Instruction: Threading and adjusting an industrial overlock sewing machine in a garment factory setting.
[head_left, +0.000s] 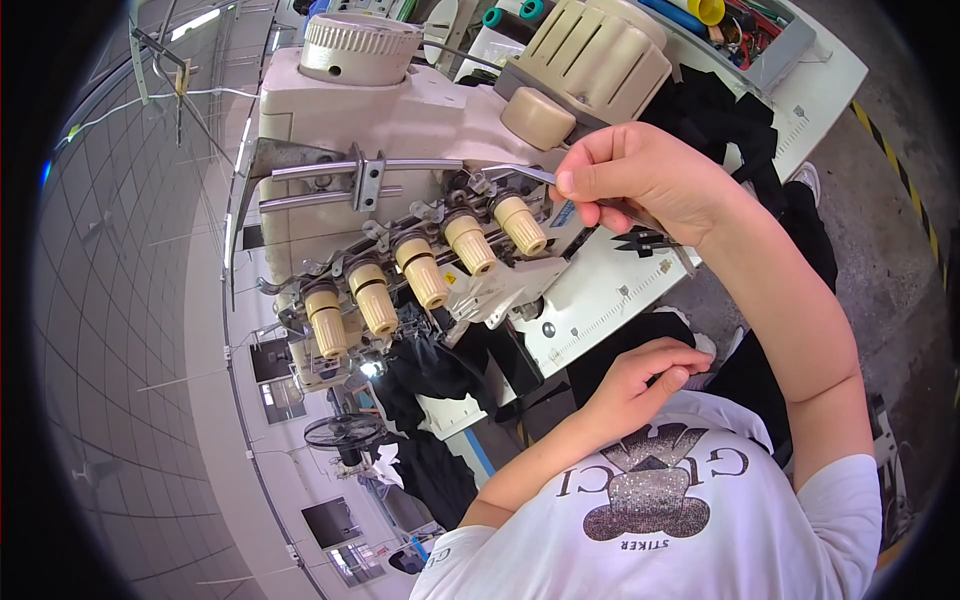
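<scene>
My right hand [640,178] is raised in front of a cream overlock sewing machine [400,110] and grips thin metal tweezers [520,173]. Their tips point left at the thread guides just above a row of several cream tension knobs [430,275]. My left hand [645,378] hangs lower, by the front edge of the white machine table [600,300]. Its fingers are curled together over dark cloth, and I cannot tell whether they pinch anything. Black fabric [440,370] lies under the machine's presser area.
Small black thread snips [640,240] lie on the table below my right hand. A heap of black garments [720,110] sits behind the machine. Teal and yellow thread spools [705,10] stand in a tray at the back. The grey floor has a yellow-black stripe [900,170].
</scene>
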